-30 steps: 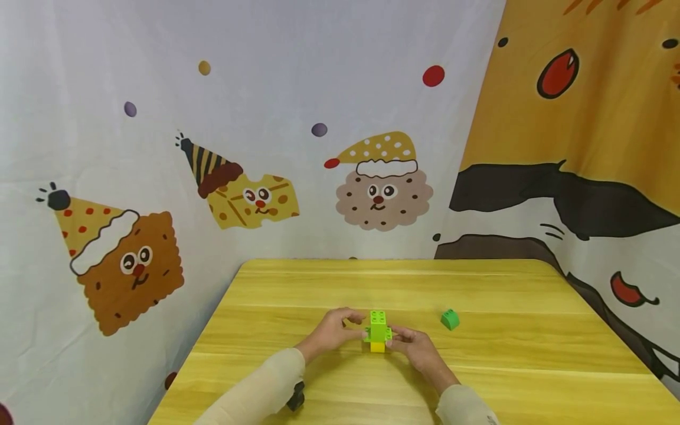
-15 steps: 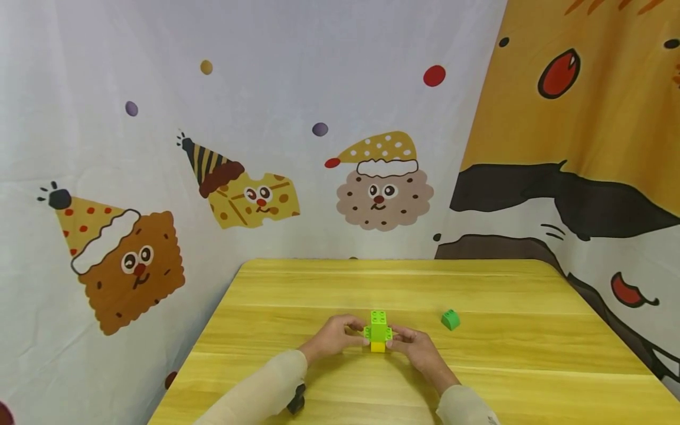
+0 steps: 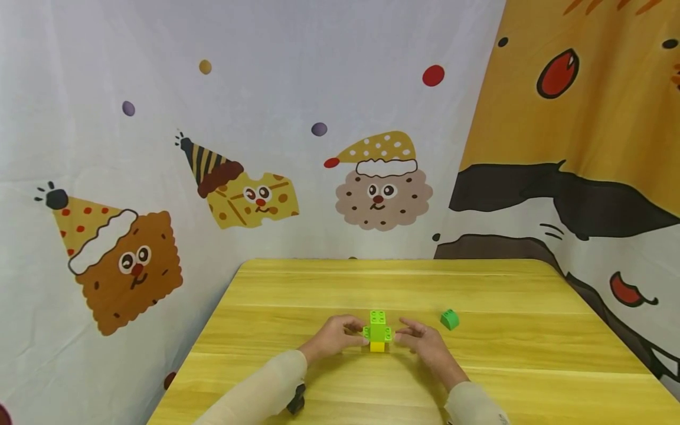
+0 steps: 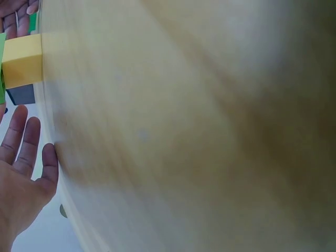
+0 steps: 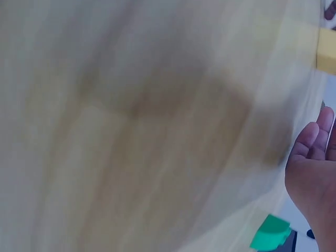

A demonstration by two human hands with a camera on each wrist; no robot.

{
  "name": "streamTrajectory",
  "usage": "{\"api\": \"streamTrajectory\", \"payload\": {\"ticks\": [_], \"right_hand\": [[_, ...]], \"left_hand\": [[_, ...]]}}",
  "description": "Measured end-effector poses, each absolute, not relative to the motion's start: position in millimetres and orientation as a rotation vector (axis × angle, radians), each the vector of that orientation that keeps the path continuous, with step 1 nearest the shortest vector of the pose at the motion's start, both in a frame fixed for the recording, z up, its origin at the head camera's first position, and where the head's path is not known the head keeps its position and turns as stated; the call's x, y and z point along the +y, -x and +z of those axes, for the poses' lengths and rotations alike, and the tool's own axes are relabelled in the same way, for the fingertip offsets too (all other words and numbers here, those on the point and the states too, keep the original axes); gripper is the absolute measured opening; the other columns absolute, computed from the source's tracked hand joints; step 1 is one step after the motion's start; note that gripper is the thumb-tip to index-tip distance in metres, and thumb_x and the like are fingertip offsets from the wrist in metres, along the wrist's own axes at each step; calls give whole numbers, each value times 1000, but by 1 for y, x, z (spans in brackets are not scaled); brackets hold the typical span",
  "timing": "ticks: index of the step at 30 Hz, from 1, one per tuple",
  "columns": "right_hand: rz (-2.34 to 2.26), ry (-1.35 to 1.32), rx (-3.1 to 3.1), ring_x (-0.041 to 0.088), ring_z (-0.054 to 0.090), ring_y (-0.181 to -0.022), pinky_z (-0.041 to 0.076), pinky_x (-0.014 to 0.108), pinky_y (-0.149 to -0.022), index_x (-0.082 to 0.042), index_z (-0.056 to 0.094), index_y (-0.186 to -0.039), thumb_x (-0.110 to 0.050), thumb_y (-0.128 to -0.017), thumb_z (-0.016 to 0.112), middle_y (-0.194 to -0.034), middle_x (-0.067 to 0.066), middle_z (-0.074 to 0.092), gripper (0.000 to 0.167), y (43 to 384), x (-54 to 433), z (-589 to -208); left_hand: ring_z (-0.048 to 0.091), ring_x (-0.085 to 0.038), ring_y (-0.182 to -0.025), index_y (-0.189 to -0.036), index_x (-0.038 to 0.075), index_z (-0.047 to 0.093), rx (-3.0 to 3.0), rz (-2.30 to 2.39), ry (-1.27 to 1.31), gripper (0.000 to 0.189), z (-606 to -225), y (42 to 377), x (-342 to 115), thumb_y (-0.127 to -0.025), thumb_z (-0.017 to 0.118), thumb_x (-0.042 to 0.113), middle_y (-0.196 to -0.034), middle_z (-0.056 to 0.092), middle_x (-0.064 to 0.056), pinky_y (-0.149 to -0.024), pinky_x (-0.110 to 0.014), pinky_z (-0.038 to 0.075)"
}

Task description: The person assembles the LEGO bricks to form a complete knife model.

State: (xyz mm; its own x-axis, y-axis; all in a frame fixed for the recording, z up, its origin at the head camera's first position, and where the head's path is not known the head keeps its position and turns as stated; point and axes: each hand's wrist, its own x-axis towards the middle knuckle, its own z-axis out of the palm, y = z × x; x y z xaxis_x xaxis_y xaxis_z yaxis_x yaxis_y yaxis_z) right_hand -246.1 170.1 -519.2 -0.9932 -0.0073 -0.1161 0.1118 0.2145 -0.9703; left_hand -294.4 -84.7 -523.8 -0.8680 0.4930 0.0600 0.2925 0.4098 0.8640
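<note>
A small toy brick stack (image 3: 378,326) stands upright near the middle of the table. Its lime green upper part has a studded piece jutting out on each side, and a yellow brick (image 3: 378,347) forms its base. My left hand (image 3: 334,337) pinches the left side piece between thumb and forefinger; its other fingers (image 4: 19,136) stretch out loosely in the left wrist view. On the opposite side, my right hand (image 3: 427,345) is just off the stack, fingers apart and holding nothing. Behind it lies a darker green curved brick (image 3: 450,319).
The wooden table (image 3: 510,378) runs back to a white cloth backdrop (image 3: 255,77) printed with cartoon snacks. A dark object (image 3: 297,399) shows beside my left sleeve (image 3: 260,386).
My right hand has let go of the right side piece and drawn back to the right. The left forefinger has come down to the left side piece. The stack has stayed in place.
</note>
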Motion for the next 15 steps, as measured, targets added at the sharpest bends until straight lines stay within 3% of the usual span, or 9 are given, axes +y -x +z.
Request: {"api": "streamTrajectory", "payload": {"ticks": [5,11,15], "right_hand": [[-1923,-115,2414,25,60,-111,50,38,-84,-4,51,-143,-23,-94,71,-126,13,63,57,248,185,-510],[-1890,-119,2495,32,51,-126,42,47,-103,-5,49,-145,-30,-96,67,-135,15,56,58,253,208,-498],[-1862,-165,2566,32,49,-127,42,48,-103,-6,49,-145,-37,-96,66,-138,18,52,60,257,225,-493]], "left_hand": [[61,-14,-99,-115,18,72,2448,1455,-679,31,-522,293,-85,-87,79,28,-104,66,10,-86,-30,51],[61,-12,-98,-113,19,72,2450,1453,-675,29,-521,292,-85,-87,79,28,-104,66,10,-85,-30,51],[61,-10,-97,-113,19,72,2449,1452,-674,29,-521,291,-84,-87,79,28,-104,66,10,-86,-30,51]]}}
